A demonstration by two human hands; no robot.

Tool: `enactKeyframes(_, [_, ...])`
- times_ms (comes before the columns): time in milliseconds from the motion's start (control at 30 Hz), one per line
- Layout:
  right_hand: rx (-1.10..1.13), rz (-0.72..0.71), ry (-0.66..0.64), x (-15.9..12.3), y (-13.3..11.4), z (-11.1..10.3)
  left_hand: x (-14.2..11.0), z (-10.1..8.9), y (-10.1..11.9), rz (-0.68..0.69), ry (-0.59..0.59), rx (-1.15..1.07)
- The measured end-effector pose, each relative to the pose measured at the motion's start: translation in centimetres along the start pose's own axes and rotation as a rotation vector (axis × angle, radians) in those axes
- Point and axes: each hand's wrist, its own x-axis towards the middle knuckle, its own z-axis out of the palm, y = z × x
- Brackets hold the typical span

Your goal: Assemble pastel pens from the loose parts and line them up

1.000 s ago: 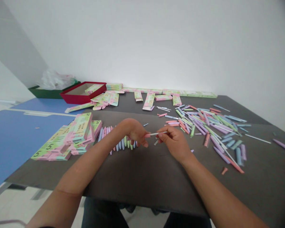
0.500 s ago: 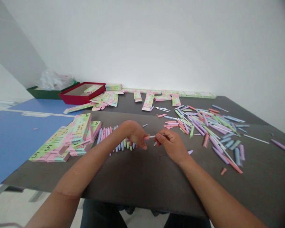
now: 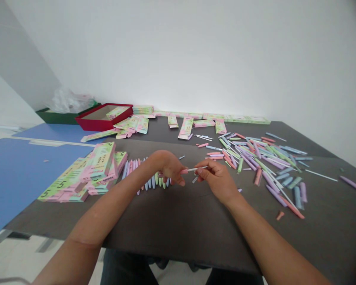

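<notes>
My left hand (image 3: 172, 170) is closed around a pink pen barrel (image 3: 184, 171), its wrist bent over a row of pastel pens (image 3: 150, 183) lying side by side on the dark table. From the barrel's right end a thin white pen refill (image 3: 192, 170) sticks out. The fingers of my right hand (image 3: 215, 177) pinch this refill. A small greyish piece (image 3: 195, 179) shows just below the right fingertips; I cannot tell whether they hold it. How far the refill sits inside the barrel is hidden.
Stacked pastel boxes (image 3: 97, 162) stand at the left. A heap of loose pen parts and refills (image 3: 255, 154) spreads on the right. Behind are flattened boxes (image 3: 186, 127), a red box (image 3: 91, 124) and a green box (image 3: 57, 117) with a plastic bag (image 3: 71, 101).
My right hand has shifted slightly right, now covering most of a purple piece by its wrist. The left hand keeps its grip on the pink barrel. The whole view has moved slightly.
</notes>
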Motion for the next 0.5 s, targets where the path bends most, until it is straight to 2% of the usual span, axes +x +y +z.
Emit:
enactKeyframes(233, [-0.033,0.035,-0.01,-0.07,-0.2,0.14,-0.06,0.09,0.23,-0.016,-0.032,-0.025])
enactKeyframes(500, [-0.099,0.002,-0.03,-0.25,-0.25,0.2,-0.28,0.11,0.36,-0.024,-0.022,-0.024])
